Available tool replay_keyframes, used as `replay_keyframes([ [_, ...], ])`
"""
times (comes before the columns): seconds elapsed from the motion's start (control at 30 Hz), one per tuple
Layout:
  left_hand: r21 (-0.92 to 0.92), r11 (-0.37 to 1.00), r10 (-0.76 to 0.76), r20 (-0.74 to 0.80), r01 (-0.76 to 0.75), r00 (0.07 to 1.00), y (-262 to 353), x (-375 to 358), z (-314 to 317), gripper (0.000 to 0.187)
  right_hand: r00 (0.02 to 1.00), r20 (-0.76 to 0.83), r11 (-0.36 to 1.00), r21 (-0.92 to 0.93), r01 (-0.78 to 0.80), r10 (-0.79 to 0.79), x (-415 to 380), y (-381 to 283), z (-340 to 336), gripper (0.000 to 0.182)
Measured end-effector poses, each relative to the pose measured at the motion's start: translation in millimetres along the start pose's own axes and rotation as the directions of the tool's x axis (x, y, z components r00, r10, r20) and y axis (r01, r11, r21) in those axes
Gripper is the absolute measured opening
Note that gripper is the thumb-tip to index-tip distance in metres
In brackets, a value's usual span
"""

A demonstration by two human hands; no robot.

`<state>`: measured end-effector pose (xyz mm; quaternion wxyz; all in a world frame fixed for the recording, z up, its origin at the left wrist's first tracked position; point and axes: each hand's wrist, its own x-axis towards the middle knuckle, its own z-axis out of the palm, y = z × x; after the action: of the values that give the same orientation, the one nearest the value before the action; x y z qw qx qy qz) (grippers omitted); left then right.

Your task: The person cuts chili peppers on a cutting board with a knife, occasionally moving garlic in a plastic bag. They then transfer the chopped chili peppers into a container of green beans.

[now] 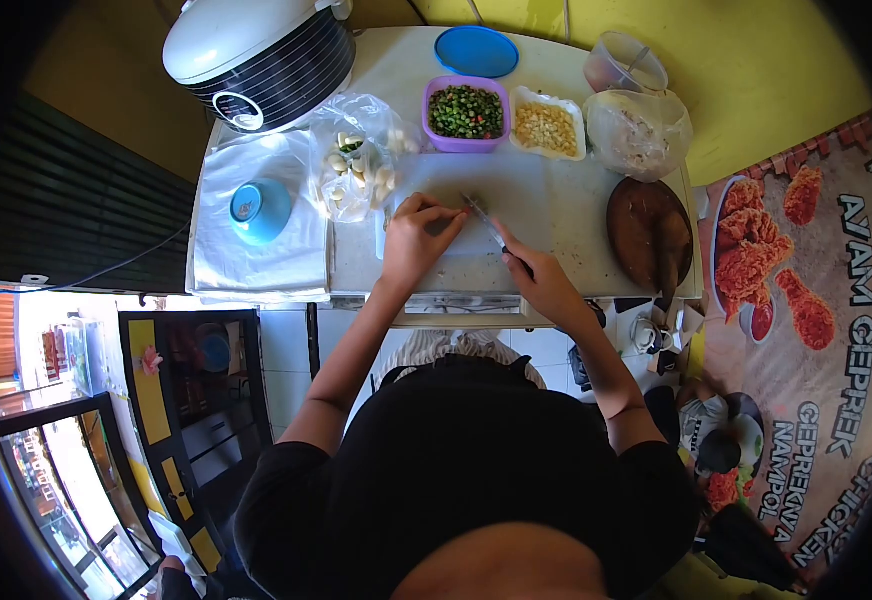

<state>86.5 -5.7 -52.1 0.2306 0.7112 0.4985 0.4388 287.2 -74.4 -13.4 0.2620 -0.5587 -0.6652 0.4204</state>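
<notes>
My right hand grips a knife by its dark handle, with the blade pointing up and left over a pale cutting board. To the left, my left hand has its fingers pinched together low over the board, close to the blade tip. Whatever they hold is too small to make out. Beyond the board stand a purple tub of chopped green pieces and a white tray of pale chopped bits. A clear plastic bag with whitish cloves, probably garlic, lies beside my left hand.
An upturned blue bowl sits on plastic sheets at left, below a rice cooker. A blue lid, a clear container and a filled plastic bag line the back. A brown mortar with a pestle is at right.
</notes>
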Motion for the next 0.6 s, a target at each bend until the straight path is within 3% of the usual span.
replay_keyframes([
  [0.6,-0.057,0.998,-0.016,0.055,0.019,0.998,2,5,-4,0.011,0.995,0.094,0.992,-0.125,-0.030,0.042,8,-24,-14,0.048],
])
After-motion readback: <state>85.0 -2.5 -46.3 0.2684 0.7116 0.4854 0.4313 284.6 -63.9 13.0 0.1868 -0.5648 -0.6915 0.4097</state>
